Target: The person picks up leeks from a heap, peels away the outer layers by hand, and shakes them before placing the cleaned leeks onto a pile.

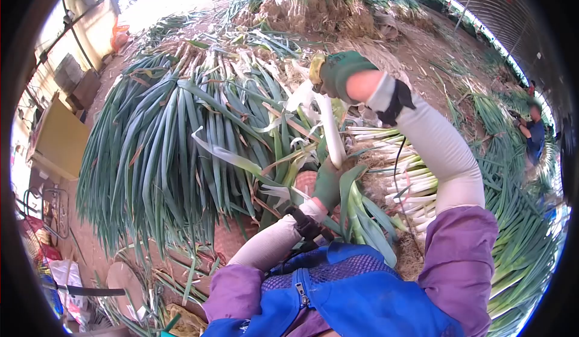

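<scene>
A leek point(330, 129) with a thick white stem stands between my hands. My left hand point(329, 183), in a green glove, is wrapped round its lower stem, where the green leaves spread down toward my vest. Higher up, my right hand point(341, 74), in a green and yellow glove, is closed at the stem's upper end, among pale loose peelings point(301, 95); its fingertips are partly hidden. On the left lies a large pile of untrimmed leeks point(175, 138) with long green leaves. White-stemmed leeks point(416, 180) lie in a row just right of my left hand.
More leeks with soil on their roots point(307, 11) are heaped at the back. Green leaves point(512, 216) cover the right side, where another person point(534, 133) is at work. A yellow board point(59, 136) and a metal rack point(48, 207) stand at the left.
</scene>
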Demonstrator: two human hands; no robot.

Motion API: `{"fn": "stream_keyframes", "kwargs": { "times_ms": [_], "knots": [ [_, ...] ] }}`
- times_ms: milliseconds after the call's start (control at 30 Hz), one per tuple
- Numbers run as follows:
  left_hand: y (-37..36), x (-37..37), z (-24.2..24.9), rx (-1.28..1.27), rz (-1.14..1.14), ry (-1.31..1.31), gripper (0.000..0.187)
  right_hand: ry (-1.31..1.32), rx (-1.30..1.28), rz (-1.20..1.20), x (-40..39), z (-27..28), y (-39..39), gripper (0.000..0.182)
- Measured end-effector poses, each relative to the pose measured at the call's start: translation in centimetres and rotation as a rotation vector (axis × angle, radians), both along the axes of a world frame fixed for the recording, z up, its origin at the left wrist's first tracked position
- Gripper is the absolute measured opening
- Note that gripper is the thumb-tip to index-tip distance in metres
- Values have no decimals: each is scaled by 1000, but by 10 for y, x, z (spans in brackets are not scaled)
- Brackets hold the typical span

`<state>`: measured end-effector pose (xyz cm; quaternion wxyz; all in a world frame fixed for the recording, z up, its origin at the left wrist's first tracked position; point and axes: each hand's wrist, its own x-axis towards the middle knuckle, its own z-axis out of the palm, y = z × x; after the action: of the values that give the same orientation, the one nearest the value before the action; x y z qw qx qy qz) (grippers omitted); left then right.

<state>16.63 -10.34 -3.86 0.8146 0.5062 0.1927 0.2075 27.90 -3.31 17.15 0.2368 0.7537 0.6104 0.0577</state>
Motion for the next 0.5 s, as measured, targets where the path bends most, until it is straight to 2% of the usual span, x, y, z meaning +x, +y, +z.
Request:
{"fn": "stream_keyframes", "kwargs": {
  "times_ms": [33, 67, 167, 200, 300, 333, 400, 433, 467, 500],
  "knots": [
    [1, 3, -4, 25, 19, -6, 28, -5, -35, -18, 1, 5, 3, 28],
    [1, 6, -11, 51, 35, -11, 29, 60, 6, 106, 13, -1, 4, 24],
    [1, 18, -28, 157, 144, -49, 37, 38, 4, 223, 25, -19, 25, 29],
    [1, 21, -34, 197, 191, -65, 40, 47, -14, 244, 29, -21, 26, 25],
    [-4, 16, -11, 167, 178, -46, 48, -168, -51, 271, 17, -16, 21, 29],
    [-2, 18, -15, 180, 154, 23, 49, -173, 35, 278, 25, -28, 26, 26],
    [2, 23, -33, 197, 122, 119, 49, -238, 420, 247, 48, -37, 35, 19],
    [2, 25, -42, 199, 114, 146, 48, -273, 611, 232, 65, -33, 40, 16],
    [-1, 23, -53, 193, 127, 132, 45, -164, 692, 80, 97, -13, 47, 15],
    [0, 15, -46, 38, 95, 12, 39, -323, 733, 182, 124, 9, 33, 16]
  ]
}}
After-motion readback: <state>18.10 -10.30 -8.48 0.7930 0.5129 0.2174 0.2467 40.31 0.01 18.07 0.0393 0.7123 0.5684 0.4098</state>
